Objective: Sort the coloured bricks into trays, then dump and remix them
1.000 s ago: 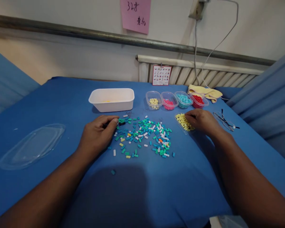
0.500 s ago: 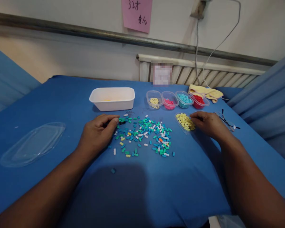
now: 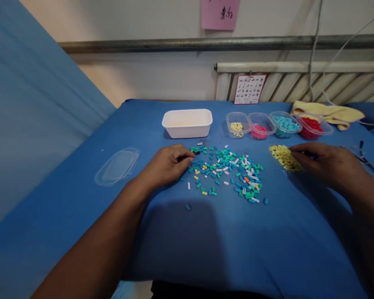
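Note:
My left hand (image 3: 170,162) rests at the left edge of a loose spread of tiny building bricks (image 3: 227,160), mostly green, teal and white. Its thumb and forefinger are pinched together on a small black brick (image 3: 195,152). On the other side, my right hand (image 3: 327,160) reaches over a shallow clear tray (image 3: 278,165) heaped with yellow bricks (image 3: 285,157). The fingertips of that hand are closed at the right side of the heap; whether a brick is between them is hidden.
Behind the bricks stand a white tub (image 3: 187,131) and clear boxes holding cream, pink (image 3: 259,132), light blue (image 3: 285,124) and red (image 3: 311,126) bricks. A clear lid (image 3: 116,168) lies left. A yellow cloth (image 3: 327,112) and glasses (image 3: 370,162) lie right.
The view has swung left, so everything appears farther right. Both hands keep nearly the same places beside the bricks, the left at the black one, the right at the yellow heap.

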Motion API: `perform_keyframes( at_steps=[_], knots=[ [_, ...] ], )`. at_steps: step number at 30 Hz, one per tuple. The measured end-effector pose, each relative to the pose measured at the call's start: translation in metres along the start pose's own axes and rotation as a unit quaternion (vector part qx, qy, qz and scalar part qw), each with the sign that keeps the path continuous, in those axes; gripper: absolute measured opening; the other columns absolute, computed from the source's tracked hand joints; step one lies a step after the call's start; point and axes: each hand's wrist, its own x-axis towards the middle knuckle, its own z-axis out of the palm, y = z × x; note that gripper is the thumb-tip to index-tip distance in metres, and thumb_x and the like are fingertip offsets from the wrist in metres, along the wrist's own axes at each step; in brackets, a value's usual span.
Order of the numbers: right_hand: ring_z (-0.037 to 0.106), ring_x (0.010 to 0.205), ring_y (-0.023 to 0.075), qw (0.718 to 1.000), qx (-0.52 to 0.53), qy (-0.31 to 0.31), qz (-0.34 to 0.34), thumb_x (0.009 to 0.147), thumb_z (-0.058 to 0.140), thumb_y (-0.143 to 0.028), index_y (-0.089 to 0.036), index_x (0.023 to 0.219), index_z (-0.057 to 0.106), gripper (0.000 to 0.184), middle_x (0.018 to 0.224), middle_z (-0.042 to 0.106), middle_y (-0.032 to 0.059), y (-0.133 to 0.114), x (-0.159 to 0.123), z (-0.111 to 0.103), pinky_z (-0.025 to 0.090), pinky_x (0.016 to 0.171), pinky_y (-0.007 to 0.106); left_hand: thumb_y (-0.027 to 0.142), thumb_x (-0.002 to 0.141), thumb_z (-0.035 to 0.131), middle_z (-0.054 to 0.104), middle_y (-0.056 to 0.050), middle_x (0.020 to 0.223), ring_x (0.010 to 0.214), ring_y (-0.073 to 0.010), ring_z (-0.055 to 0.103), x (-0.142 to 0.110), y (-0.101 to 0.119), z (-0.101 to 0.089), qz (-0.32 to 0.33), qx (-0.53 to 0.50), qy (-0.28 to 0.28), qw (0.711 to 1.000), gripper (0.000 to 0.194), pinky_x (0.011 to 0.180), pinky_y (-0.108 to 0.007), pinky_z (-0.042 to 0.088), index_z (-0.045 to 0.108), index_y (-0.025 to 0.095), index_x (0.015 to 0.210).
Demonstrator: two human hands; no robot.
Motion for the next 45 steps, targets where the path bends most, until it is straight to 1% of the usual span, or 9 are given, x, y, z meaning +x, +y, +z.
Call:
perform_keyframes(
  at_steps=[4,9,11,22,28,34,39,42,45],
  knots=[
    [0.078,0.083,0.0278,0.998,-0.001,0.034,-0.046,0.097,0.065,-0.042,-0.026,0.118,0.087,0.035,0.103,0.087,0.0127,-0.011,-0.003,-0.005,0.054,0.075,0.039,0.032,0.101,0.066,0.078,-0.005,0.103,0.092,-0.0194,0.074,-0.007,0.01,-0.01,0.029,-0.009,-0.103,0.994,0.022,0.085,-0.031,0.056,0.086,0.023,0.102],
    [0.079,0.078,0.0277,0.988,0.04,0.062,-0.132,0.098,0.06,-0.052,-0.02,0.109,0.087,0.043,0.097,0.087,0.0106,-0.022,-0.004,-0.002,0.056,0.07,0.037,0.03,0.105,0.066,0.076,-0.007,0.116,0.102,-0.0222,0.073,-0.014,0.017,-0.006,0.075,0.095,-0.183,0.976,0.033,0.089,-0.033,0.055,0.08,0.022,0.134],
    [0.08,0.078,0.0272,0.985,0.03,0.063,-0.155,0.101,0.06,-0.051,-0.019,0.111,0.086,0.042,0.099,0.087,0.0099,-0.024,-0.005,0.0,0.055,0.068,0.036,0.027,0.107,0.062,0.075,-0.008,0.116,0.105,-0.0231,0.072,-0.015,0.019,-0.004,0.085,0.132,-0.202,0.967,0.03,0.091,-0.034,0.054,0.081,0.022,0.129],
    [0.081,0.082,0.0227,0.966,0.012,0.071,-0.248,0.109,0.063,-0.035,-0.021,0.117,0.081,0.024,0.105,0.086,0.0081,-0.035,-0.01,-0.001,0.056,0.066,0.032,0.018,0.1,0.059,0.072,-0.007,0.116,0.099,-0.0209,0.068,-0.018,0.034,-0.005,0.061,0.16,-0.213,0.962,0.016,0.086,-0.032,0.051,0.073,0.02,0.107],
    [0.083,0.092,0.0234,0.955,0.039,0.076,-0.283,0.109,0.067,-0.024,-0.022,0.118,0.077,0.014,0.11,0.086,0.0103,-0.057,-0.016,-0.004,0.061,0.079,0.032,0.017,0.101,0.054,0.07,-0.007,0.11,0.096,-0.0214,0.067,-0.017,0.035,-0.007,0.078,0.157,-0.208,0.962,0.022,0.086,-0.034,0.05,0.075,0.018,0.109],
    [0.082,0.091,0.0218,0.927,0.14,0.034,-0.345,0.11,0.066,-0.021,-0.024,0.122,0.074,0.014,0.107,0.084,0.0069,-0.11,-0.034,-0.001,0.065,0.082,0.033,0.026,0.1,0.064,0.07,-0.005,0.098,0.091,-0.0181,0.065,-0.017,0.05,0.01,0.038,-0.103,-0.112,0.988,0.015,0.086,-0.032,0.051,0.076,0.017,0.102],
    [0.08,0.096,0.0215,0.884,0.205,0.05,-0.417,0.107,0.075,-0.021,-0.02,0.134,0.069,0.028,0.11,0.083,0.0093,-0.155,-0.054,0.007,0.065,0.085,0.033,0.036,0.096,0.078,0.069,0.0,0.08,0.07,-0.0097,0.056,-0.021,0.076,0.045,-0.089,-0.388,-0.137,0.907,0.021,0.068,-0.023,0.046,0.074,0.016,0.1],
    [0.078,0.087,0.0193,0.886,0.221,0.06,-0.404,0.108,0.072,-0.02,-0.019,0.132,0.069,0.023,0.103,0.081,0.0082,-0.165,-0.057,0.017,0.064,0.078,0.031,0.04,0.092,0.084,0.075,-0.002,0.084,0.075,-0.0108,0.065,-0.022,0.076,0.062,-0.125,-0.466,-0.154,0.863,0.027,0.073,-0.023,0.052,0.074,0.016,0.1],
    [0.077,0.089,0.0182,0.898,0.218,0.046,-0.379,0.111,0.067,-0.018,-0.02,0.129,0.07,0.018,0.104,0.081,0.0078,-0.163,-0.055,0.023,0.064,0.08,0.03,0.042,0.088,0.088,0.078,-0.004,0.088,0.081,-0.0137,0.071,-0.019,0.069,0.071,-0.145,-0.479,-0.123,0.857,0.033,0.077,-0.026,0.057,0.075,0.016,0.106]
  ],
)
